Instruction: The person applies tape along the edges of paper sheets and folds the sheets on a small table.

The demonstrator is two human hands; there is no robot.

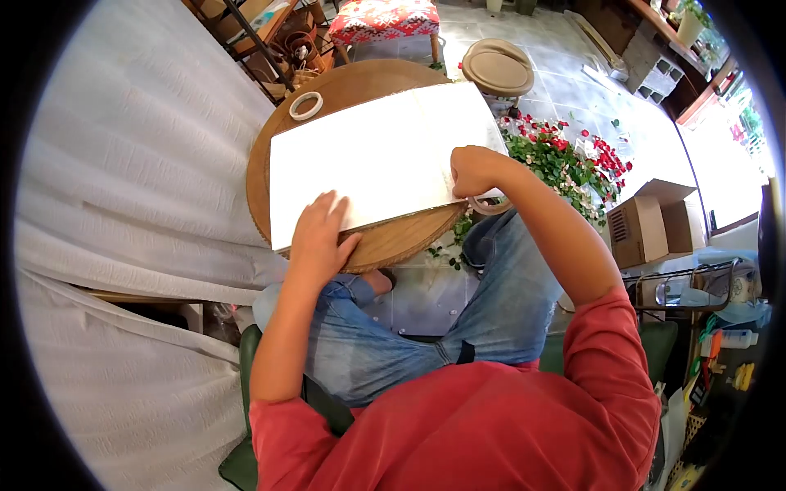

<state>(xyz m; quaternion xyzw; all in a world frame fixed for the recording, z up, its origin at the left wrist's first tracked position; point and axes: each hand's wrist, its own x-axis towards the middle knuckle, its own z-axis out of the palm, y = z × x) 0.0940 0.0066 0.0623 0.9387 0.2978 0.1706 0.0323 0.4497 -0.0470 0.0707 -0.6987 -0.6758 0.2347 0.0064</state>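
Note:
A large white board lies on a round wooden table in front of me. My left hand rests flat on the board's near left part, fingers spread. My right hand is closed at the board's right end, knuckles up. A roll of tape shows just below that hand, partly hidden by it and the forearm, at the board's near right corner. Its fingers seem to grip the roll, though the contact is mostly hidden. Another pale ring-shaped roll lies on the table past the board's far left edge.
Red and white flowers with green leaves stand right of the table. Beyond it are a round brown stool and a red patterned stool. An open cardboard box sits at right. White cloth hangs at left.

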